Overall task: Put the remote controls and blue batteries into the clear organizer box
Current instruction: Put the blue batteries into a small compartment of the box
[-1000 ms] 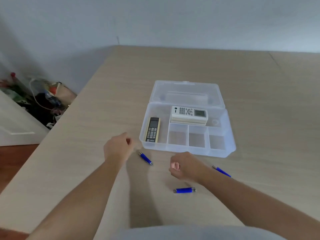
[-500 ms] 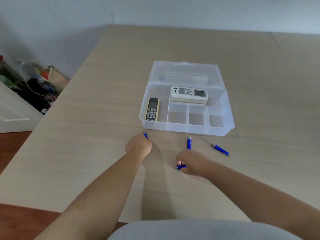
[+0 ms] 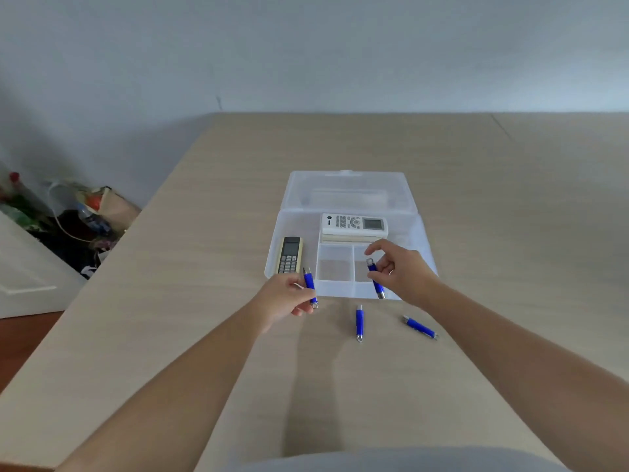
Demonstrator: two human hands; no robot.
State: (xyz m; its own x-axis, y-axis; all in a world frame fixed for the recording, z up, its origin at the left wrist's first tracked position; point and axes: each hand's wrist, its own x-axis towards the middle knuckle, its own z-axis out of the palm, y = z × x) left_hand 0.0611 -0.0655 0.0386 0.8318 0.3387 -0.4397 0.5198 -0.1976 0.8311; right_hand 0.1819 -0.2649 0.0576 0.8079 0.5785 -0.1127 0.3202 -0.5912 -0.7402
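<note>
Head view: my left hand (image 3: pixel 284 296) was pinched shut on one blue battery (image 3: pixel 310 287), held near-upright just in front of the clear organizer box (image 3: pixel 274 248), at its near-left corner. My right hand (image 3: pixel 403 272) was clamped on a second battery (image 3: pixel 375 279) between thumb and fingers, index finger lifted, hovering over the box's near edge above the small front compartments. Hands were well apart, one battery each.

Two more batteries lay loose on the table (image 3: pixel 204 267), in front of the box: the middle one (image 3: pixel 359 322) pointed roughly at the box, the right one (image 3: pixel 419 327) lay angled, just beside my right forearm.

Box lid (image 3: pixel 347 190) was open, lying flat behind. The dark remote (image 3: pixel 289 255) sat in the left compartment, lengthwise. The white remote (image 3: pixel 354 223) lay crosswise in the rear compartment on top of another pale one (image 3: pixel 350 238). The left front compartment looked empty; the rest were hidden by my right hand.

Left of the table, clutter on the floor (image 3: pixel 81 212), too blurred to identify.
</note>
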